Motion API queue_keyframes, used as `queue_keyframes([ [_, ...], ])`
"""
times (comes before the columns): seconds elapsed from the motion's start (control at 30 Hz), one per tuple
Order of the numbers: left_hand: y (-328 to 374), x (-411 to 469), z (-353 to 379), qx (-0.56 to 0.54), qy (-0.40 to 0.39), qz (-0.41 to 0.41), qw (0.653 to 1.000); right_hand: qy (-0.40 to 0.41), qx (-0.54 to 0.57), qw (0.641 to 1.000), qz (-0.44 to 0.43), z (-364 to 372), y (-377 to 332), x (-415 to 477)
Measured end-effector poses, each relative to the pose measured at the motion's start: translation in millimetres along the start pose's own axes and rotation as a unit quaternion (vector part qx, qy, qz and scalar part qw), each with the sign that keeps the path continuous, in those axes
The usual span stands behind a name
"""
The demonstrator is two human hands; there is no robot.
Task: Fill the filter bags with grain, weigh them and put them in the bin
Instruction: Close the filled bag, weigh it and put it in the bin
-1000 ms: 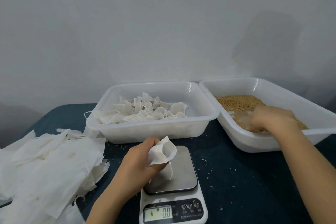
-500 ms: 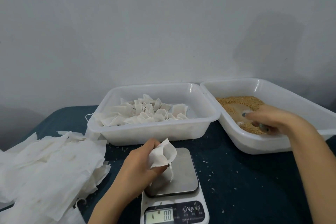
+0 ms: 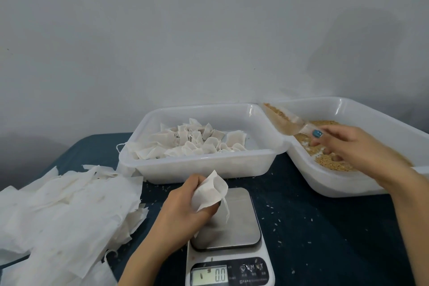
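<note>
Filling step. Left hand (image 3: 185, 206) grasping empty filter bag (image 3: 210, 190), mouth open, above scale (image 3: 228, 234), lower centre. Right hand (image 3: 355, 146) gripping loaded scoop (image 3: 284, 122), upper right. Next, probably: tip grain into bag mouth, no spill.

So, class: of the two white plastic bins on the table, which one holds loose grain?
The right-hand bin, under the right hand. It holds brown grain; the middle bin holds only filled filter bags.

Dark blue tabletop (image 3: 325, 227) w/ stray specks, plain grey wall (image 3: 209, 30) behind.
</note>
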State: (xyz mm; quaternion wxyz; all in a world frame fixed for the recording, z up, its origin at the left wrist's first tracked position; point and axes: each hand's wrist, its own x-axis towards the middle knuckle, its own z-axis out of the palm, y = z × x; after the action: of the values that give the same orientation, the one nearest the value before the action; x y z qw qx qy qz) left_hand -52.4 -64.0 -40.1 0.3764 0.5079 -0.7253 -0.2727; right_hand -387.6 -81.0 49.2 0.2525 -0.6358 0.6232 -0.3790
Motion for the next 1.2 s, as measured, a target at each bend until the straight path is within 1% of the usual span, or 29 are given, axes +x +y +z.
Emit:
queue_keyframes([
  [0.07, -2, 0, -2, -0.001, 0.008, 0.0, 1.0, -0.038, -0.015, 0.998, -0.053, 8, -9, -7],
  [0.13, -4, 1, -4, 0.002, 0.014, 0.0, 1.0, -0.067, -0.034, 0.994, -0.082, 17, -16, -11],
  [0.23, -7, 1, -7, 0.002, 0.02, -0.005, 1.0, -0.072, -0.086, 0.987, -0.113, 27, -18, -14],
  [0.33, -9, 2, -8, -0.002, 0.027, -0.008, 1.0, -0.075, -0.174, 0.972, -0.14, 33, -17, -19],
  [0.4, -10, 2, -9, -0.005, 0.031, -0.006, 0.999, -0.073, -0.216, 0.961, -0.158, 34, -16, -20],
  [0.53, -11, 2, -9, 0.002, 0.036, -0.009, 0.999, -0.056, -0.246, 0.951, -0.18, 33, -18, -20],
  [0.67, -10, 3, -10, 0.014, 0.039, -0.012, 0.999, -0.046, -0.288, 0.933, -0.21, 32, -21, -18],
  [0.87, -9, 1, -7, 0.024, 0.009, 0.002, 1.0, -0.045, -0.352, 0.904, -0.239, 34, -39, -8],
  [1.0, -5, 0, -5, 0.002, 0.003, 0.019, 1.0, -0.026, -0.37, 0.886, -0.28, 30, -55, -6],
  [1.1, -3, 0, -3, -0.021, -0.004, 0.019, 1.0, -0.014, -0.405, 0.863, -0.302, 28, -64, -3],
  [1.2, -2, -1, -2, -0.038, -0.017, 0.016, 0.999, -0.002, -0.416, 0.851, -0.322, 26, -73, -3],
])
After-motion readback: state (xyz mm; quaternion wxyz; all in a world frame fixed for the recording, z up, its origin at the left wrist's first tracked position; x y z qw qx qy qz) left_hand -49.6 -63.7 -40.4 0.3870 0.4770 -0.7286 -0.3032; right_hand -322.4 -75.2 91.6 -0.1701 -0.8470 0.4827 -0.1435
